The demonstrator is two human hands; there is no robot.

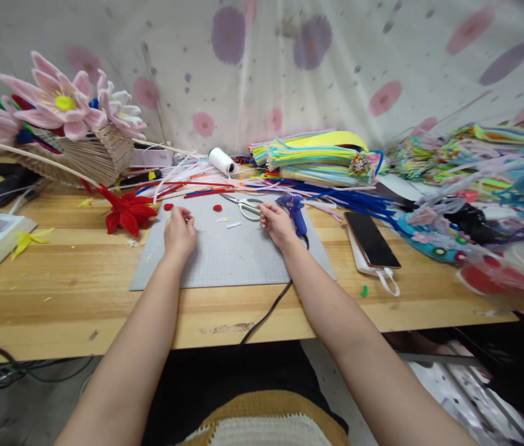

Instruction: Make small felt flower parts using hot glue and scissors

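My left hand [181, 234] hovers over the left part of a grey cutting mat [225, 266], fingers loosely bent and apart, with nothing visible in them. Just behind it lies a small red coil [168, 207]; a second red coil [217, 208] sits farther right on the mat. My right hand [277, 224] is closed in a pinch; whatever its fingertips hold is too small to make out. Beside those fingertips lie scissors [249, 214] with pale handles. A blue glue gun [295, 214] rests right behind the right hand. Small white scraps [233, 225] lie between the hands.
A red fuzzy flower [129, 212] lies left of the mat, near a basket [99, 155] of pink flowers. Bundles of coloured pipe cleaners [313, 158] and a white roll [222, 161] line the back. A phone [372, 238] lies right; a black cord [266, 314] crosses the table's front edge.
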